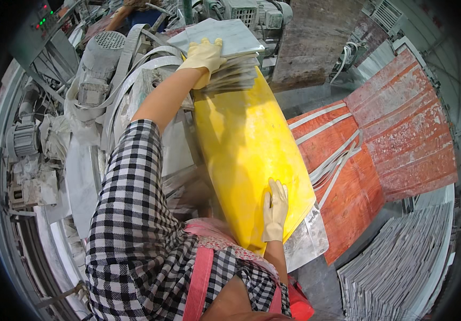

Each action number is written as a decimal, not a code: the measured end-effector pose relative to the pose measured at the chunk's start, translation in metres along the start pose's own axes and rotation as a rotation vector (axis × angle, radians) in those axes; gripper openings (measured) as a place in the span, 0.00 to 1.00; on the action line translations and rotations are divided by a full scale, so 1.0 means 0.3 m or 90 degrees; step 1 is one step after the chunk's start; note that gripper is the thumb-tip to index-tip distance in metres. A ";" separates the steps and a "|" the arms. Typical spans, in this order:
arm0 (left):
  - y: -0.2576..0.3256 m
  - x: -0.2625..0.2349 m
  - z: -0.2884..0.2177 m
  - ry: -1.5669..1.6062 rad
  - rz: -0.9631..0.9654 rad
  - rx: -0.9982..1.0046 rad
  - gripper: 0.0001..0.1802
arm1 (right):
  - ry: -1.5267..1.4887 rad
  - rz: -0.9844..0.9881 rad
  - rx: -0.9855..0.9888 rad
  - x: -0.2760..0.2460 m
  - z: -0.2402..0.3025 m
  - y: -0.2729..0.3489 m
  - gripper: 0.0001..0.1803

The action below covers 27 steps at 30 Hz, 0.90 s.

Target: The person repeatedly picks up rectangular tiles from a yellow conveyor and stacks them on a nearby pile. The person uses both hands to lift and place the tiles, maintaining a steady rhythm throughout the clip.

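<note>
My left hand (pixel 204 60), in a pale yellow rubber glove, reaches forward to a stack of thin grey-white stone tiles (pixel 232 38). Its fingers lie spread over the top tile and the near left edge, and the stack's lower layers are blurred. Beneath the tiles stretches a bright yellow sheet or board (pixel 241 144), long and smooth. Closer to my body, my right hand (pixel 276 209), gloved the same way, rests on the yellow sheet near its right edge, fingers extended and nothing in them. Under the sheet's near right corner a pale, worn slab (pixel 309 241) sticks out.
Reddish-orange boards (pixel 343 176) with white straps (pixel 337 163) lie to the right. Many thin grey slabs (pixel 401 267) stand in a row at lower right. A brown panel (pixel 316 43) rises at the back. Dusty motors (pixel 99 59) and belts (pixel 129 69) crowd the left.
</note>
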<state>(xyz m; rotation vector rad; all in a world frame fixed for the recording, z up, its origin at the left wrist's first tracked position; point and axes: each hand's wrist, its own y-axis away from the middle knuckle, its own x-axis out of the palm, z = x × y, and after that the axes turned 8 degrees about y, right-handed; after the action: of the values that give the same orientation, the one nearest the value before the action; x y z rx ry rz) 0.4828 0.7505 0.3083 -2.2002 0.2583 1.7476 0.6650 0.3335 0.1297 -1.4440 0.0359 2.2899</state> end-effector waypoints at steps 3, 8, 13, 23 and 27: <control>-0.007 -0.010 0.011 -0.001 -0.021 0.002 0.33 | -0.009 0.005 -0.020 0.000 -0.003 -0.002 0.22; 0.001 -0.008 0.036 -0.054 -0.047 -0.004 0.34 | -0.002 0.015 -0.007 0.000 0.006 0.003 0.22; 0.025 -0.031 0.074 -0.085 -0.056 0.056 0.35 | -0.033 -0.005 -0.012 -0.002 0.016 0.009 0.21; 0.024 0.023 0.031 0.156 -0.034 -0.139 0.32 | -0.013 0.010 -0.010 -0.006 0.005 0.009 0.23; -0.004 0.093 0.038 0.200 -0.077 -0.156 0.32 | -0.013 0.037 -0.002 -0.011 0.001 0.009 0.23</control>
<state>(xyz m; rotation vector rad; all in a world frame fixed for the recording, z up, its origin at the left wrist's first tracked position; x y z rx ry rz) 0.4794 0.7573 0.2790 -2.6054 -0.0216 1.4309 0.6651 0.3300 0.1321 -1.4385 0.0683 2.3519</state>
